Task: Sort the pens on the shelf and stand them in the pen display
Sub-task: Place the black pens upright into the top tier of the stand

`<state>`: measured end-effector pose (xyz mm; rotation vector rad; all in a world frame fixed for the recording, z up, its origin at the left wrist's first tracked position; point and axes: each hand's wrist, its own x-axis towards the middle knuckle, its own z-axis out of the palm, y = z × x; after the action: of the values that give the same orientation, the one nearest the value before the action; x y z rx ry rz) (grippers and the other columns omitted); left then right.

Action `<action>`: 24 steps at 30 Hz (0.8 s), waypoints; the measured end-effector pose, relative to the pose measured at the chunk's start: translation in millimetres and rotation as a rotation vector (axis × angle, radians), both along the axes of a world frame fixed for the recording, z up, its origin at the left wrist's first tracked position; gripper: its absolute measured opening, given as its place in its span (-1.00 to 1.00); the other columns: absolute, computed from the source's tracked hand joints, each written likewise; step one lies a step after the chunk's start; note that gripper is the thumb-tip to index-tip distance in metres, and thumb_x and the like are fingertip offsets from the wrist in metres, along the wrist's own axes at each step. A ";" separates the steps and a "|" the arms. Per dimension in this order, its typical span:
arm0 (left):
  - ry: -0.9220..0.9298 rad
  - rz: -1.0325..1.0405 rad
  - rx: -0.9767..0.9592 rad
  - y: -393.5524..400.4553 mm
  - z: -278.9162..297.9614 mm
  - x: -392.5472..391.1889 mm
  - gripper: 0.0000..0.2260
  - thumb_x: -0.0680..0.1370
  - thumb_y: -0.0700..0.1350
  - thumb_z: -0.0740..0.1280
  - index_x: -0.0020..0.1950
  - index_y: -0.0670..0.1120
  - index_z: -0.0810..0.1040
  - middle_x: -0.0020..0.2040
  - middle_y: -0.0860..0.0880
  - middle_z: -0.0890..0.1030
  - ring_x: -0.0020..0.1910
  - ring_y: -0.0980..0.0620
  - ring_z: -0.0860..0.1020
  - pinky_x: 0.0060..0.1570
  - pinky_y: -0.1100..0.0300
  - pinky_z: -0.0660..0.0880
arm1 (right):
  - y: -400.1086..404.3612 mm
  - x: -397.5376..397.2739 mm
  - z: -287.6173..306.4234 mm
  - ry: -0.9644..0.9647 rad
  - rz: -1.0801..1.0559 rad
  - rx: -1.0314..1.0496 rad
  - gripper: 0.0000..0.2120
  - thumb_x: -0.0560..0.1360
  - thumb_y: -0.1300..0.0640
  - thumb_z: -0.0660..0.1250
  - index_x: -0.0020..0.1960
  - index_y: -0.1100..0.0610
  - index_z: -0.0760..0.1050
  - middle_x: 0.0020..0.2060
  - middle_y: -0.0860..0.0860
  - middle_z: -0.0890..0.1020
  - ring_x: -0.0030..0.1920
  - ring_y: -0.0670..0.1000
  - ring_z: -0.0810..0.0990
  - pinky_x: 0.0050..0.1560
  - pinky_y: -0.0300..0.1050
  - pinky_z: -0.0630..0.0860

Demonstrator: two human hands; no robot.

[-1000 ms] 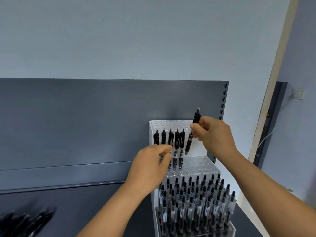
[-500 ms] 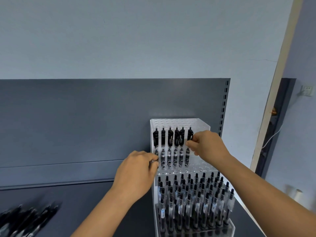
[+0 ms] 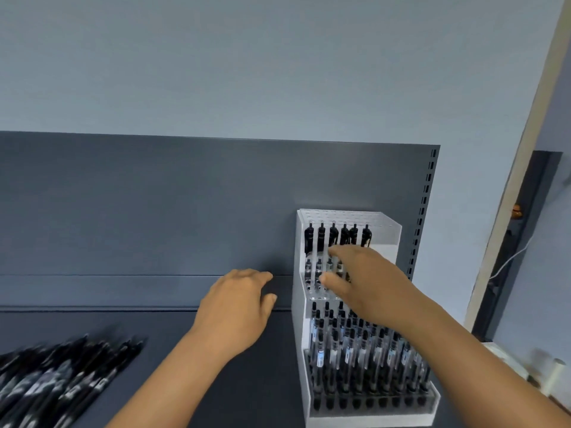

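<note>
A white stepped pen display (image 3: 387, 239) stands on the dark shelf against the back panel. Its top tier holds a row of several black pens (image 3: 333, 236); the lower tier is packed with several black pens (image 3: 349, 350). My right hand (image 3: 367, 279) hovers in front of the top tier with fingers spread and relaxed, holding nothing. My left hand (image 3: 236, 307) is just left of the display, fingers loosely bent, holding nothing. A loose pile of black pens (image 3: 58, 387) lies on the shelf at the lower left, blurred.
The dark grey shelf surface (image 3: 216, 381) runs between the pile and the display. A slotted upright (image 3: 425, 205) edges the back panel on the right. A doorway and white items (image 3: 553, 375) lie at the far right.
My right hand stood a pen in the top tier, let go of it and drew back with spread fingers. My left hand left the display and moved to the left. The view shifted left.
</note>
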<state>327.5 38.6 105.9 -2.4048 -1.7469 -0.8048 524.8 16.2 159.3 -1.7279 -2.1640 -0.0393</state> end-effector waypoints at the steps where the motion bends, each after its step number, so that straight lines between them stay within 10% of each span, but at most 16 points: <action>1: 0.004 0.008 -0.007 -3.0 -0.1 -7.8 -0.60 0.62 0.06 0.14 0.46 0.07 0.30 0.37 0.13 0.42 0.36 0.08 0.34 0.31 0.22 0.31 | -3.5 -9.9 -1.7 -0.004 0.027 0.000 -0.49 0.59 -0.13 0.14 0.46 0.06 0.21 0.40 -0.03 0.36 0.40 0.00 0.30 0.34 -0.12 0.27; 24: 0.314 0.198 -0.456 -63.3 -113.3 -235.2 -0.47 0.65 0.09 0.01 0.55 -0.11 0.01 0.57 -0.08 -0.03 0.55 -0.06 -0.13 0.50 -0.03 -0.10 | -29.3 -256.9 -123.3 -0.004 0.141 -0.389 -0.44 0.64 -0.07 0.04 0.56 0.08 -0.02 0.53 -0.04 0.09 0.53 -0.02 0.02 0.50 -0.08 0.00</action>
<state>92.3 -24.6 -7.5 -2.3713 -2.1580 0.0046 267.9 -13.1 36.0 -1.7597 -2.4105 0.4420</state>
